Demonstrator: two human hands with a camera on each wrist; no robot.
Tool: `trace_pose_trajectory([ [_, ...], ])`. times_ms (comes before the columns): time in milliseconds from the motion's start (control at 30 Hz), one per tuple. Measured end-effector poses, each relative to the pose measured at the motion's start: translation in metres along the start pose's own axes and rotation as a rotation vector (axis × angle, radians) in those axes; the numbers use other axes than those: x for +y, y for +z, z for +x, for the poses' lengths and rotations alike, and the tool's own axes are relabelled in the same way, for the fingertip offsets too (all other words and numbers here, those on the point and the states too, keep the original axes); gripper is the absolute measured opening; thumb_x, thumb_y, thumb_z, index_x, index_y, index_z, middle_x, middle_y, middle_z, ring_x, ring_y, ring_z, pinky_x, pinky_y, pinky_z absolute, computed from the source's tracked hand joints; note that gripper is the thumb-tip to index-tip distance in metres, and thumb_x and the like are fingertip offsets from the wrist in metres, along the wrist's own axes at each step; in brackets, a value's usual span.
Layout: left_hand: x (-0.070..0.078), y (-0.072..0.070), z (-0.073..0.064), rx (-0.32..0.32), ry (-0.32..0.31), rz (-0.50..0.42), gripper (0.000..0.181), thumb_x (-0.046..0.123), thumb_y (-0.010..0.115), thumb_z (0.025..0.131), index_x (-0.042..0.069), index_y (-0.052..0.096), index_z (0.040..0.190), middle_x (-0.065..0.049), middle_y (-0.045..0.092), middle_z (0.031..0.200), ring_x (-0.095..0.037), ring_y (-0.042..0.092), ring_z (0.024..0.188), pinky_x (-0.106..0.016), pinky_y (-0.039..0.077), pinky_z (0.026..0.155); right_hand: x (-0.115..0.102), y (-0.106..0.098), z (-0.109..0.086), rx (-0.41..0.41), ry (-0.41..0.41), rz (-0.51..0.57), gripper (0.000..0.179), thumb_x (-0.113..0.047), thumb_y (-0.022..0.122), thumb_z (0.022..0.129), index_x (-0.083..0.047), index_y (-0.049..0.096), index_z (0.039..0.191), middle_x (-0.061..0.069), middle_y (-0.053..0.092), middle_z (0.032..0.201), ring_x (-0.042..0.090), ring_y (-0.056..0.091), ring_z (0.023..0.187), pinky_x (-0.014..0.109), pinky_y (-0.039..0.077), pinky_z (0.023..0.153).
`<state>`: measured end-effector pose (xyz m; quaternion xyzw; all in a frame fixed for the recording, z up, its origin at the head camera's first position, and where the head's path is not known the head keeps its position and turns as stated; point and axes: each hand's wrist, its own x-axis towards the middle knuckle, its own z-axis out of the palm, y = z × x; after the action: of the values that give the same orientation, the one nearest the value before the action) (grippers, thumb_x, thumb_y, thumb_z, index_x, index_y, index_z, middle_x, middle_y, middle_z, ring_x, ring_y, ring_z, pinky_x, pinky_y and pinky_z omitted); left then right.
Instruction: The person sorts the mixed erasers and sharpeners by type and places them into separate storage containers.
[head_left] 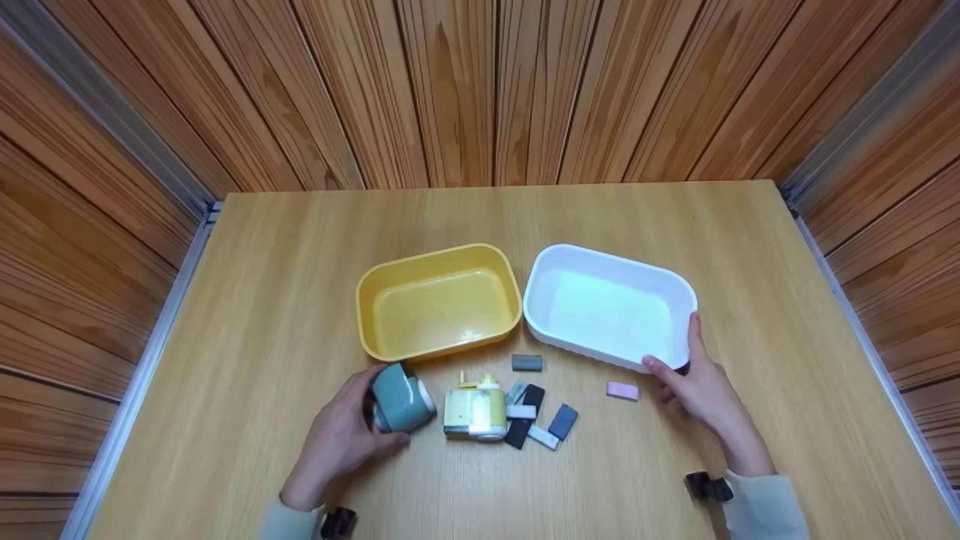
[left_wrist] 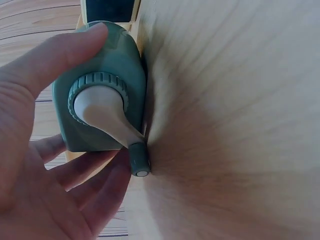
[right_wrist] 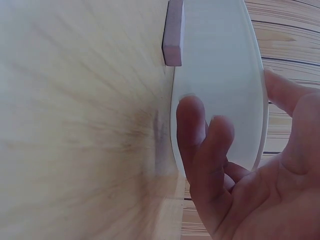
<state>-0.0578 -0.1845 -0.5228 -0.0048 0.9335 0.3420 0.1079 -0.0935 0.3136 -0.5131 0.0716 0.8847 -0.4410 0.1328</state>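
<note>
My left hand grips a green hand-crank pencil sharpener, tilted at the table. In the left wrist view its pale crank with a dark green knob points down, and my thumb lies across the body. At the right, my right hand holds the near right corner of a white plastic tub, thumb on the near side and a finger along the right side. A small pink block, eraser-like, lies just left of that hand; the right wrist view shows the block before the tub wall.
A yellow tub stands left of the white one, their rims almost touching. Between my hands sits a yellow pencil sharpener, beside several small grey, white and dark blocks. A grey block lies nearer the tubs. Wood-patterned walls enclose the table.
</note>
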Motion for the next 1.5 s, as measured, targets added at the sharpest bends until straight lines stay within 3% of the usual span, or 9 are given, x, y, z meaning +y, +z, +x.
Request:
trace_pose_trajectory([
  [200,0.0,0.0,-0.001,0.007,-0.013,-0.024,0.104,0.031,0.098,0.058,0.023,0.043,0.146,-0.001,0.052,0.138,-0.024,0.054,0.121,-0.05,0.044,0.102,0.0,-0.001,0.0,-0.006,0.011,0.001,0.11,-0.057,0.062,0.092,-0.028,-0.026,0.153,0.015,0.066,0.084,0.025,0.065,0.072,0.033,0.052,0.055],
  [467,0.0,-0.003,-0.005,0.027,-0.022,-0.142,0.102,0.028,0.099,0.057,0.026,0.045,0.144,0.004,0.055,0.13,-0.021,0.058,0.106,-0.046,0.05,0.095,-0.001,-0.002,0.0,-0.009,0.005,-0.01,0.11,-0.058,0.061,0.093,-0.029,-0.026,0.153,0.015,0.067,0.084,0.025,0.066,0.072,0.033,0.052,0.056],
  [900,0.006,-0.015,-0.011,0.069,0.092,-0.22,0.099,0.028,0.098,0.059,0.029,0.045,0.143,0.003,0.048,0.13,-0.023,0.053,0.108,-0.047,0.05,0.092,-0.002,-0.001,0.0,-0.006,0.019,-0.004,0.111,-0.06,0.062,0.091,-0.03,-0.025,0.153,0.014,0.066,0.083,0.024,0.064,0.069,0.034,0.052,0.054],
  [1133,0.013,-0.025,-0.011,0.08,0.123,-0.233,0.101,0.043,0.095,0.061,0.026,0.042,0.145,0.001,0.047,0.132,-0.022,0.054,0.108,-0.046,0.051,0.09,-0.002,0.0,0.0,0.0,0.011,-0.003,0.11,-0.058,0.062,0.092,-0.03,-0.025,0.153,0.015,0.065,0.083,0.025,0.063,0.068,0.035,0.052,0.054],
  [1500,0.031,-0.052,0.009,0.12,0.281,-0.169,0.095,0.037,0.094,0.067,0.021,0.042,0.145,0.001,0.049,0.134,-0.019,0.048,0.116,-0.044,0.051,0.093,-0.004,-0.001,-0.001,-0.02,0.026,0.015,0.109,-0.059,0.061,0.092,-0.032,-0.025,0.153,0.016,0.065,0.086,0.026,0.063,0.07,0.036,0.053,0.055],
])
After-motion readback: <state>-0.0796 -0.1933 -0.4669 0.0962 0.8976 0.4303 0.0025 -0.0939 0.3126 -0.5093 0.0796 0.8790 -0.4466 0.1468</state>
